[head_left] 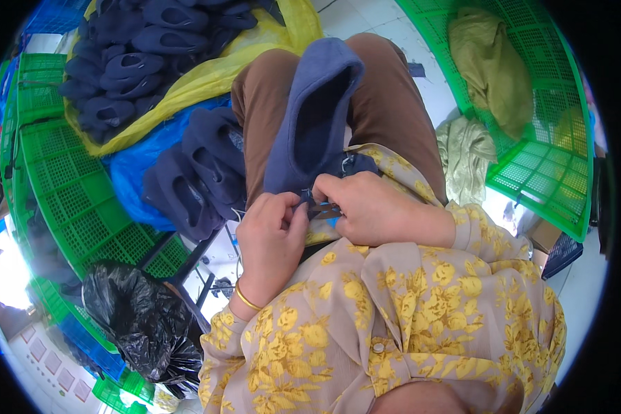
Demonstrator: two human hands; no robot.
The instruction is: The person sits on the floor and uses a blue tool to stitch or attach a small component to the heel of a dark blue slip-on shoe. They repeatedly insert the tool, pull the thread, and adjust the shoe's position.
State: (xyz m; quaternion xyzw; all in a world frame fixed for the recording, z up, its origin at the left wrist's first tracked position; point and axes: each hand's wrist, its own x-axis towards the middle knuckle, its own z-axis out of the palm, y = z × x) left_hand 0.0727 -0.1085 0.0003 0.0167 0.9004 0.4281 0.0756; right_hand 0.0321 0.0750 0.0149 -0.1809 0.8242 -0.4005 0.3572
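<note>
Evidently, the left hand [272,231] is pinching a bit of dark cloth [303,198] at the near end of a slipper [292,131], while the right hand [379,210] is gripping a small tool [325,209], perhaps snips, just beside it. For neat work, the left should be holding that cloth taut, and the tool should be working clear of its fingertips. The slipper is lying across the lap, toe pointing away between the knees [386,69]. Farther off, more slippers [182,196] are resting beside the left leg and in a yellow sack [93,141].
</note>
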